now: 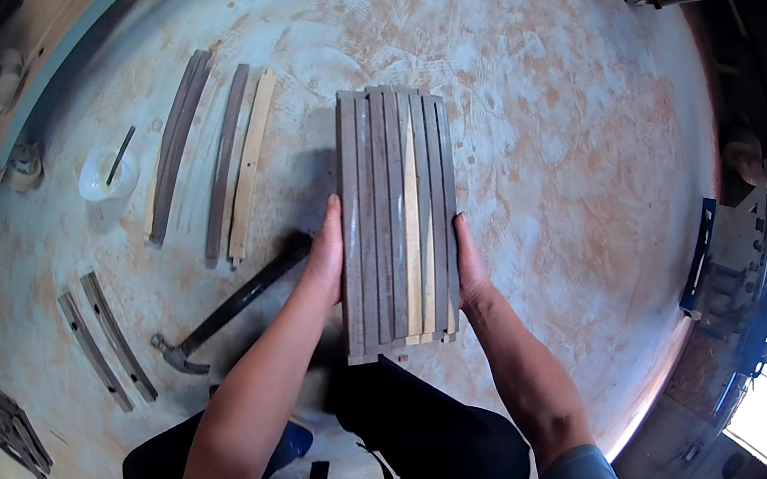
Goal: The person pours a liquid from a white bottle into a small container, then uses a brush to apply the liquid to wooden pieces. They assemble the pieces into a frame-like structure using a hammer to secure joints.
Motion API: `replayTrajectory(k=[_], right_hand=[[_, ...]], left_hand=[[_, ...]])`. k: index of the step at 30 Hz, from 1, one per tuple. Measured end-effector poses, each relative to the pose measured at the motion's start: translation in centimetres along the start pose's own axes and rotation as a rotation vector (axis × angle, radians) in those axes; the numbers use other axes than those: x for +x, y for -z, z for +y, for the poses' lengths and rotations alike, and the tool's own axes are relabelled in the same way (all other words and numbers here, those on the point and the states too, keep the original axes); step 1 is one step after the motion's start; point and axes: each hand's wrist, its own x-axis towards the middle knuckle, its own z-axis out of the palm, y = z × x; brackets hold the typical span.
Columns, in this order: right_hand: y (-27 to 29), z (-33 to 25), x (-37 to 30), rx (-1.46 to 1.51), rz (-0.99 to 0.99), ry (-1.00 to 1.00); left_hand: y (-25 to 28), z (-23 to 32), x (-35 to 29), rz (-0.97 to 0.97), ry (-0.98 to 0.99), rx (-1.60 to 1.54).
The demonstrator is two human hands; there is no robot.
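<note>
Between my two hands is a bundle of wooden slats (384, 209), mostly dark grey-brown with a pale streak on the right side. My left hand (330, 253) presses against its left edge, and my right hand (469, 261) against its right edge. The fingers of both hands are largely hidden behind or under the bundle. A claw hammer (230, 306) with a black handle lies on the floor left of my left forearm. Farther left, two short dark strips with holes (118, 335) lie side by side.
Longer dark and pale strips (235, 173) lie beyond the hammer. A white tub (107, 172) with a stick in it stands left of them. Slatted wooden frames (9, 429) rest at the far left. A wooden bench (59, 55) is at upper left, machinery (732, 262) at right.
</note>
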Motion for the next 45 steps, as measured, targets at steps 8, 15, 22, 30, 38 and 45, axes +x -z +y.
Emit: replayTrajectory(k=[8, 15, 22, 30, 38, 45], right_hand=[[6.9, 0.2, 7.3, -0.051, 0.046, 0.054], [4.6, -1.3, 6.6, -0.974, 0.356, 0.136], [5.9, -0.8, 7.7, -1.485, 0.37, 0.426], [7.7, -1.3, 8.4, -1.522, 0.385, 0.266], [5.8, -4.0, 7.5, -1.536, 0.379, 0.41], [0.9, -6.2, 8.6, -1.352, 0.345, 0.717]], left_hand=[[2.0, -5.5, 8.3, 0.296, -0.326, 0.332], [4.3, -3.6, 8.1, 0.265, -0.377, 1.594], [-1.4, -3.3, 3.3, 0.33, -0.285, 1.402], [-1.0, -5.2, 1.9, 0.354, -0.261, 1.452], [1.0, -0.9, 0.6, 0.265, -0.117, 1.385], [6.2, 4.4, -4.4, 0.082, -0.256, 1.11]])
